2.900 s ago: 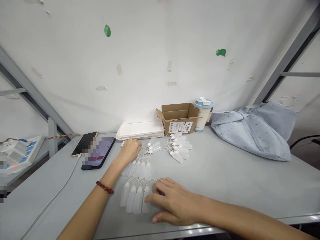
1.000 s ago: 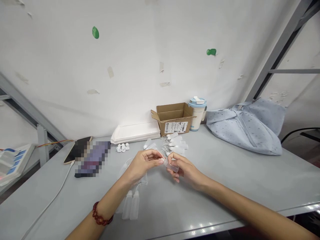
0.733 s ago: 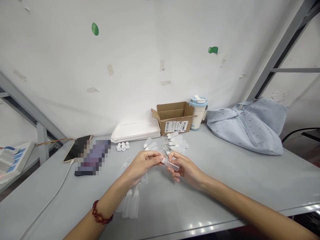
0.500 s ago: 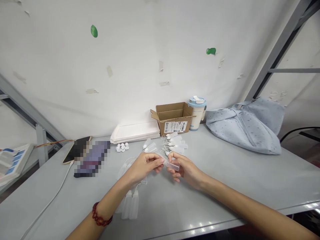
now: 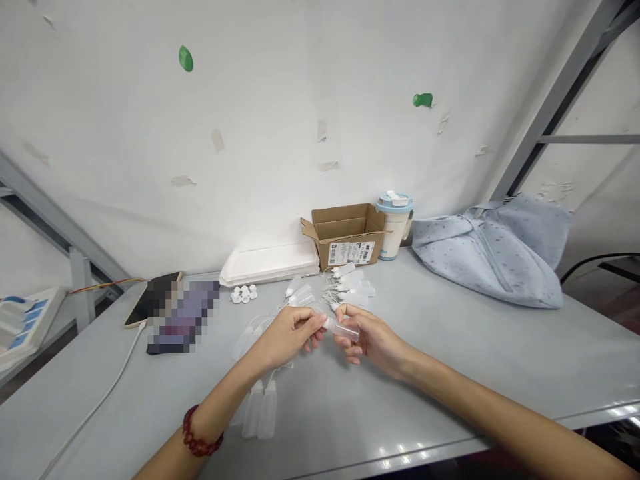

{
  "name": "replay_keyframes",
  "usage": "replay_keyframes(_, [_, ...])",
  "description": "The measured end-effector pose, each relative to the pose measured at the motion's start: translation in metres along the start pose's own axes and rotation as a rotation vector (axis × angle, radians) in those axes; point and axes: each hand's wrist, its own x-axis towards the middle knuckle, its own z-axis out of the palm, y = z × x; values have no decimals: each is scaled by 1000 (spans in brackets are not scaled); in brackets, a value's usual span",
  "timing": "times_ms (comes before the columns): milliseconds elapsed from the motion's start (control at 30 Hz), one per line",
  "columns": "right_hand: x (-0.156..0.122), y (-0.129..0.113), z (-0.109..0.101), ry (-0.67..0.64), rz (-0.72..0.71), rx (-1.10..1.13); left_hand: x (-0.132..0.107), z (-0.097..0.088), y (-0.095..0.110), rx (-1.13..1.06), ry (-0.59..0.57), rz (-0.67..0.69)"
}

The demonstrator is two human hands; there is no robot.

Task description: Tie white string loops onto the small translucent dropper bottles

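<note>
Both hands meet above the middle of the grey table [image 5: 450, 373]. My right hand [image 5: 373, 339] grips the body of a small clear squeeze bottle [image 5: 345, 329], held lying sideways. My left hand [image 5: 285, 335] pinches the bottle's neck end with thumb and fingertips; whatever small piece sits there is hidden by the fingers. More small translucent bottles [image 5: 260, 417] lie on the table under my left forearm. Another loose group of bottles [image 5: 353, 283] with thin strings lies just beyond the hands. Several small white caps [image 5: 244, 293] sit to the left of it.
An open cardboard box [image 5: 345, 237] and a pale blue lidded cup [image 5: 395, 225] stand by the wall. A stack of white trays [image 5: 273, 263] lies left of the box. A phone [image 5: 173, 307] with a white cable is at the left, a blue cloth bag [image 5: 493, 253] at the right.
Earlier my hands were apart on the table, the left far back and the right by the near bottles. Now both are raised together on one bottle, which has barely shifted over the last second.
</note>
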Motion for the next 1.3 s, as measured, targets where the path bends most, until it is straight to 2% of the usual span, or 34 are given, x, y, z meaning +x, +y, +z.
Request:
replay_keyframes(267, [0, -1, 1, 6, 18, 21, -3, -5, 8, -43, -70, 93])
replay_keyframes(467, [0, -1, 0, -7, 14, -3, -3, -1, 5, -1, -56, 12])
replay_keyframes(600, [0, 0, 2, 29, -69, -164, -2, -1, 4, -25, -13, -19])
replay_keyframes(733, [1, 3, 2, 159, -203, -402, 0, -2, 2, -48, 45, -54])
replay_keyframes(833, [2, 4, 0, 207, -231, -511, 1, -2, 1, -54, 61, -63])
replay_keyframes(1133, [2, 4, -4, 176, -230, -490, -2, -4, 4, -43, 0, 26])
replay_keyframes(1300, [2, 3, -3, 195, -241, -481, -2, -2, 3, -52, -40, -20])
